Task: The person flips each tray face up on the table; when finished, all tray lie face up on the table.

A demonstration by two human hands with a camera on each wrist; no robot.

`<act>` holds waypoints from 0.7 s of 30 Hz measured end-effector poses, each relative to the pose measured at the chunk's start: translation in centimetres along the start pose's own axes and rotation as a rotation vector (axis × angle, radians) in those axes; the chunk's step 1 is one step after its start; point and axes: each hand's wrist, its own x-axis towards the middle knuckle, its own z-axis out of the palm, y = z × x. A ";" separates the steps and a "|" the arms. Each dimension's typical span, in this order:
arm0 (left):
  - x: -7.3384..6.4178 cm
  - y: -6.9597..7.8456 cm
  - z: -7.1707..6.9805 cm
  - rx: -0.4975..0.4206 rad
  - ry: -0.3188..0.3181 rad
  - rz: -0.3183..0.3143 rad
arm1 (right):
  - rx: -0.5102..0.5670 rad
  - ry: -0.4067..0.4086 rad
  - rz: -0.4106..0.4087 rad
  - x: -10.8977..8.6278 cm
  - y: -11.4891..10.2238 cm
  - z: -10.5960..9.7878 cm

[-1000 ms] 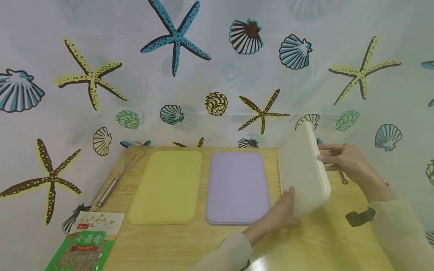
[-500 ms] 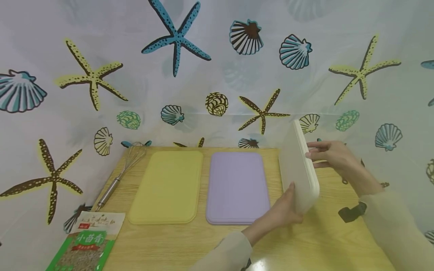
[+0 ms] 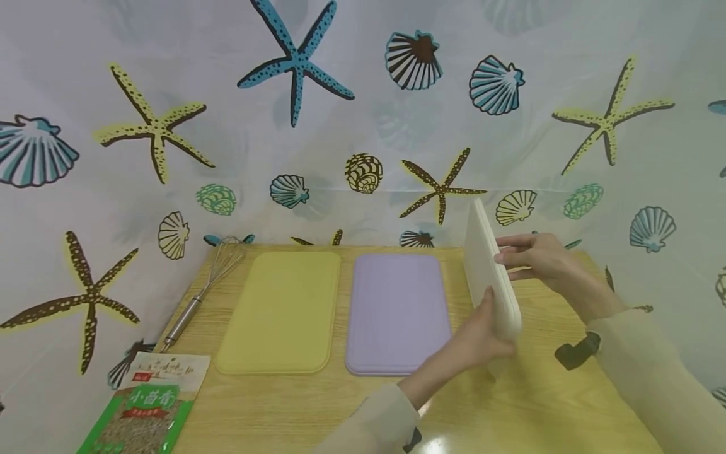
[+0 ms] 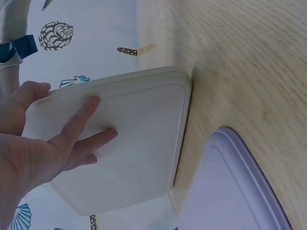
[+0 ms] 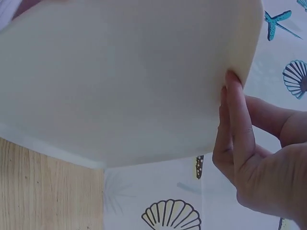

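A white cutting board [image 3: 493, 277] stands tilted on its long left edge on the right part of the table, its face turned toward the purple board. My left hand [image 3: 473, 337] grips its near short end, thumb at the upper edge and fingers spread over the face in the left wrist view [image 4: 62, 139]. My right hand [image 3: 539, 258] pinches the raised long edge; the right wrist view shows its fingers on the underside [image 5: 237, 129]. To the left lie a purple cutting board [image 3: 397, 312] and a yellow cutting board [image 3: 280, 312], both flat and apart.
A whisk [image 3: 198, 296] lies slantwise along the table's left edge. A green and white seed packet [image 3: 144, 403] is at the front left. A cloth with shell and starfish prints [image 3: 363, 126] hangs behind the wooden table [image 3: 272, 410].
The white board has swung more upright, its raised edge moving left. My right hand has moved left with it, while my left hand keeps its grip at the near end.
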 end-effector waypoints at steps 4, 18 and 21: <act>-0.2 0.8 -1.1 -0.105 0.004 -0.029 | 0.033 0.027 0.005 0.3 0.0 0.5; -0.6 2.3 -3.7 -0.414 -0.027 -0.173 | 0.032 -0.001 -0.021 0.7 -0.1 1.5; -0.7 2.9 -4.3 -0.485 -0.032 -0.180 | 0.028 -0.015 -0.029 0.9 -0.2 1.7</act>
